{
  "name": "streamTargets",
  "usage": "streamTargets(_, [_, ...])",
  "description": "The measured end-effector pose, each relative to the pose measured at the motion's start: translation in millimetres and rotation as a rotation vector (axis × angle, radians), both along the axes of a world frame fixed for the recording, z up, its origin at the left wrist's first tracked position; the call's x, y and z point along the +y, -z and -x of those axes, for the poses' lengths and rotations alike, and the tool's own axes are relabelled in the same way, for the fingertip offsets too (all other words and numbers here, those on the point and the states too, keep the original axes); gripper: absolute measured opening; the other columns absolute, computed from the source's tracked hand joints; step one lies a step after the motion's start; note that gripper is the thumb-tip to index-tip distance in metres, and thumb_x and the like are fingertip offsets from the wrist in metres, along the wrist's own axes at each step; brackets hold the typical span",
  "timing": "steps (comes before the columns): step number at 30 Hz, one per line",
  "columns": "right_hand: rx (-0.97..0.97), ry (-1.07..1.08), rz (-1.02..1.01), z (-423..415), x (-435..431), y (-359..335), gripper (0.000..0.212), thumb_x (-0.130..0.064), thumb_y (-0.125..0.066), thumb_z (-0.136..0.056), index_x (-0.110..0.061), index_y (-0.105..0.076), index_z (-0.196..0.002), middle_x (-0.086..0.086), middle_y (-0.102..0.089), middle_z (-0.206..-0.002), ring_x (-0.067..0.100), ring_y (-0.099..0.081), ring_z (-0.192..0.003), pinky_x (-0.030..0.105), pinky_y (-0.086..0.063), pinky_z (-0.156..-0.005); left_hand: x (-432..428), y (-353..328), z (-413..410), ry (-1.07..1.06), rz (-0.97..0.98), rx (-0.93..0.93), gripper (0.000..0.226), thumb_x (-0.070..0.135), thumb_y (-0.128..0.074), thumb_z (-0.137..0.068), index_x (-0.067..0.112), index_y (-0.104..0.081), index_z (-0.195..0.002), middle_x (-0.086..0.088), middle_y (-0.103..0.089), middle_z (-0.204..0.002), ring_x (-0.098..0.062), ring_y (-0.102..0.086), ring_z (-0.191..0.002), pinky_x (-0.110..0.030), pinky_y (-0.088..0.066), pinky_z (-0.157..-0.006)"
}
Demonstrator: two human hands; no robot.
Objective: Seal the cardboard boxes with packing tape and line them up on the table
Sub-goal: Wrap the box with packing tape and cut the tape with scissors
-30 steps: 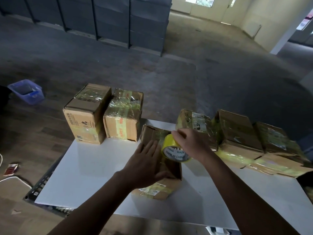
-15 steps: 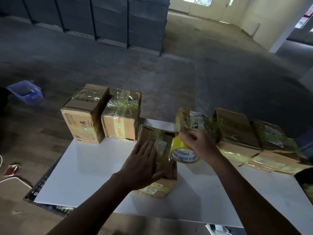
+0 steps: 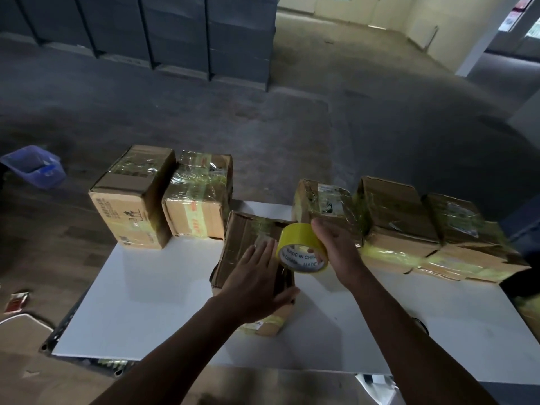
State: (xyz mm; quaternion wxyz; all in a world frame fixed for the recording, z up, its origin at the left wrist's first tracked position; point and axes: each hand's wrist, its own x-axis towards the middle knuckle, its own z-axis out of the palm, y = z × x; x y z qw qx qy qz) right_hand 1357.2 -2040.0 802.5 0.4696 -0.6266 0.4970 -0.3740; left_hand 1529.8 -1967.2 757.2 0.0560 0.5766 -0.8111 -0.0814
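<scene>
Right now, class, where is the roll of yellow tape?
Head view, just right of centre: the right hand grips the tape roll over the middle box, beside the left hand.

Blue bin (image 3: 32, 166) at left, grey shelving (image 3: 175, 33) beyond.

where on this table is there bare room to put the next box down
Biggest bare patch: the table, its near-left part, bordered by the two left boxes behind and the middle box to its right. A second patch lies near-right, in front of the three right boxes, crossed by the right forearm. The back edge is crowded.
</scene>
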Motion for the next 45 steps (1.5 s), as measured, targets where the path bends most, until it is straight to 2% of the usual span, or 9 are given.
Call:
streamTargets(4, [0.196, 0.001, 0.073, 16.6, -4.2, -10.7, 0.04, -0.037, -0.06, -0.091, -0.001, -0.064, -0.074, 0.006, -0.053, -0.064, 0.015, -0.053, -0.06, 0.02, -0.041, -0.054, 2.3, 2.7, -2.2, -0.016, -0.012, -0.02, 0.107, 0.078, 0.008, -0.074, 0.008, -0.002, -0.154, -0.012, 0.001, -0.161, -0.024, 0.004, -0.149, -0.035, 0.009, -0.116])
streamTargets(8, [0.333, -0.03, 0.031, 43.8, 0.3, -3.7, 0.026, -0.039, -0.059, -0.091, -0.018, -0.067, -0.078, 0.009, -0.065, -0.074, 0.016, -0.065, -0.064, 0.023, -0.05, -0.055, 0.7, 1.7, 2.6, -0.019, -0.025, -0.062, 0.105, 0.079, 0.0, -0.077, 0.007, -0.006, -0.153, -0.013, 0.0, -0.161, -0.025, 0.004, -0.149, -0.037, 0.008, -0.116])
streamTargets(15, [0.389, -0.101, -0.028, 49.9, -6.8, 12.4, 0.028, -0.042, -0.056, -0.093, -0.019, -0.07, -0.087, 0.005, -0.068, -0.079, 0.015, -0.068, -0.071, 0.027, -0.054, -0.063, 1.9, -1.8, 3.6, -0.005, -0.052, -0.062, 0.098, 0.078, 0.002, -0.073, 0.023, -0.003, -0.154, -0.015, 0.003, -0.161, -0.028, 0.007, -0.148, -0.039, 0.008, -0.116])
streamTargets(19, [0.411, -0.132, -0.04, 48.6, -6.9, 23.0, 0.046, -0.046, -0.055, -0.092, -0.003, -0.07, -0.084, 0.012, -0.067, -0.076, 0.021, -0.066, -0.07, 0.035, -0.051, -0.064, 4.8, -7.9, 7.0, -0.01, -0.083, -0.095, 0.104, 0.082, 0.004, -0.071, 0.02, -0.003, -0.154, -0.015, 0.004, -0.161, -0.028, 0.007, -0.148, -0.041, 0.005, -0.118])
streamTargets(23, [0.385, -0.127, -0.056, 39.6, 0.8, 39.5, 0.063, -0.056, -0.047, -0.089, 0.004, -0.066, -0.084, 0.019, -0.064, -0.076, 0.023, -0.057, -0.067, 0.037, -0.045, -0.065, 3.4, -23.9, 18.3, -0.017, -0.034, -0.152, 0.083, 0.066, -0.014, -0.085, 0.012, -0.026, -0.148, -0.017, -0.019, -0.156, -0.034, -0.018, -0.144, -0.047, -0.02, -0.115])
streamTargets(26, [0.376, -0.1, -0.048, 41.8, 6.0, 49.9, 0.053, -0.043, -0.043, -0.098, 0.003, -0.067, -0.089, 0.023, -0.068, -0.086, 0.034, -0.063, -0.08, 0.039, -0.049, -0.072, 6.9, -34.4, 39.4, -0.077, 0.023, -0.108, 0.048, 0.038, -0.04, -0.097, 0.008, -0.041, -0.135, -0.016, -0.049, -0.128, -0.027, -0.052, -0.114, -0.032, -0.049, -0.087])
streamTargets(34, [0.416, -0.11, -0.052, 42.5, 6.1, 47.0, 0.047, -0.041, -0.04, -0.1, -0.018, -0.059, -0.064, 0.001, -0.06, -0.061, 0.017, -0.058, -0.061, 0.03, -0.044, -0.064, -16.8, -52.0, 59.9, -0.158, -0.074, -0.235, 0.044, 0.018, -0.058, -0.09, 0.01, -0.045, -0.131, -0.017, -0.051, -0.121, -0.029, -0.058, -0.105, -0.033, -0.048, -0.075])
streamTargets(41, [0.421, -0.128, -0.047, 46.6, 8.1, 48.1, 0.048, -0.044, -0.042, -0.099, -0.007, -0.065, -0.078, 0.015, -0.067, -0.076, 0.018, -0.059, -0.066, 0.029, -0.044, -0.064, -27.9, -45.8, 57.0, -0.11, -0.266, -0.074, 0.058, 0.014, -0.069, -0.08, 0.011, -0.042, -0.131, -0.015, -0.056, -0.12, -0.029, -0.06, -0.104, -0.036, -0.053, -0.084])
streamTargets(45, [0.442, -0.119, 0.008, 45.2, 12.0, 46.6, 0.043, -0.041, -0.04, -0.1, -0.015, -0.061, -0.073, 0.006, -0.061, -0.068, 0.015, -0.058, -0.062, 0.025, -0.041, -0.057, -31.4, -41.1, 50.2, -0.089, -0.298, 0.028, 0.05, 0.015, -0.071, -0.079, 0.013, -0.048, -0.123, -0.008, -0.064, -0.108, -0.023, -0.063, -0.094, -0.033, -0.055, -0.08])
